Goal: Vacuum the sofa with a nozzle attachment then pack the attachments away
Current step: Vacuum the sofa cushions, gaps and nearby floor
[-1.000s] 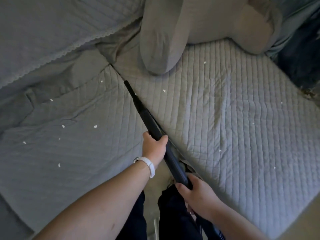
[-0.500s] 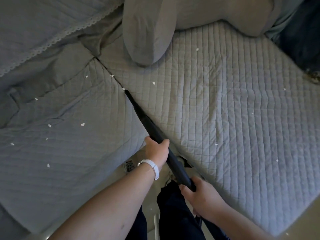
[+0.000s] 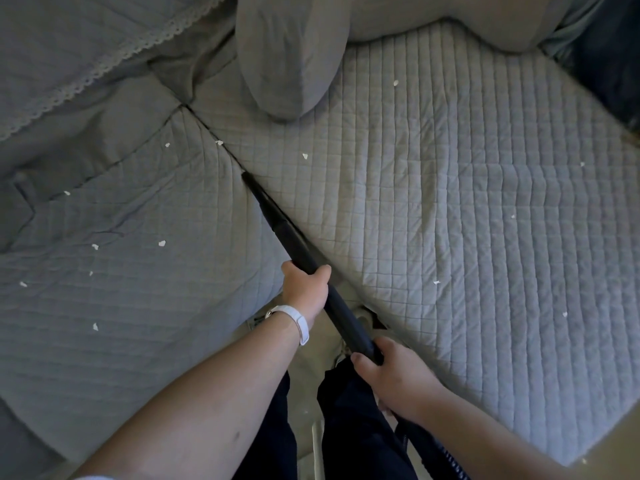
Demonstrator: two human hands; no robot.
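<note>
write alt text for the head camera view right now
A person's left hand and right hand grip a long black vacuum nozzle, its tip at the seam between two grey quilted sofa cushions. Small white scraps dot both cushions.

Dim, soft light (edges warped).

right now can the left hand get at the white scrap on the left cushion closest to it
Probably, once it lets go: the left hand grips the vacuum tube. The scrap lies bare on the cushion to that hand's left, with nothing between them.
</note>
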